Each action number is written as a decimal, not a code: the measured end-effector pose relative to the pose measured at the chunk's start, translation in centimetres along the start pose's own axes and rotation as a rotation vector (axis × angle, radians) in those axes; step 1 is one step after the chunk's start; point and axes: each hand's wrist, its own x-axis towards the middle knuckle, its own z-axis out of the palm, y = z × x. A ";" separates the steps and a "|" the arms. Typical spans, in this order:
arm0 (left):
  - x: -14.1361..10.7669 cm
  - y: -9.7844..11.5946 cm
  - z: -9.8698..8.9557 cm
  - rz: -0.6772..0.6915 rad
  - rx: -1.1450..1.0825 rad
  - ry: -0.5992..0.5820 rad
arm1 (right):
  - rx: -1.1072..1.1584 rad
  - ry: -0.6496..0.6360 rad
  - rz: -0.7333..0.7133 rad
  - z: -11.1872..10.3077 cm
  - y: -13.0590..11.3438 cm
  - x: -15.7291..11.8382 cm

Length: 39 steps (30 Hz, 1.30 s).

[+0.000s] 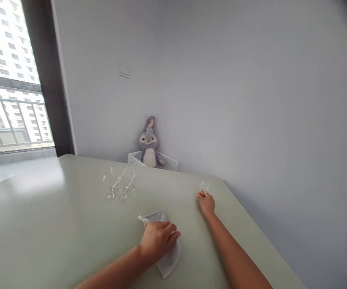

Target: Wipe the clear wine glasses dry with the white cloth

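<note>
A light grey-white cloth (170, 261) lies on the table near its front middle, with my left hand (159, 241) closed on it, fingers curled over the fabric. Farther off to the right, my right hand (206, 202) is closed around the lower part of a clear stemmed glass (205, 185), whose bowl shows above the fingers. Several more clear stemmed glasses (125, 196) stand upright in a group, left of centre and beyond the cloth.
The pale green table (55, 216) reaches a wall on the right. Behind its far edge, a grey plush toy (149, 146) sits in a white perforated basket (171, 163). A window with a railing (13, 102) is at the far left.
</note>
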 end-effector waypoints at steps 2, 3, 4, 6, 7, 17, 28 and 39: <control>-0.1 0.6 0.3 0.004 0.061 -0.077 | -0.036 0.017 0.049 -0.4 1.1 1.1; -0.2 0.9 0.5 0.002 0.087 -0.108 | -0.048 0.022 0.066 -0.5 1.5 1.5; -0.2 1.0 0.7 0.001 0.108 -0.130 | -0.055 0.025 0.077 -0.5 1.8 1.9; -0.2 1.2 1.0 0.004 0.125 -0.147 | -0.060 0.027 0.087 -0.6 2.1 2.4; -0.3 1.1 1.2 0.010 0.120 -0.144 | -0.057 0.025 0.086 -0.6 2.1 2.5; -0.6 1.2 1.4 0.209 0.119 -0.155 | 0.051 0.071 -0.028 -3.5 1.0 -2.9; -2.1 3.2 0.7 -0.003 -0.252 -0.252 | -0.089 -0.602 -0.547 1.4 -7.5 -14.8; -0.5 -9.3 -5.9 -1.178 -1.676 0.805 | -0.296 -0.410 -0.654 1.2 -6.1 -15.1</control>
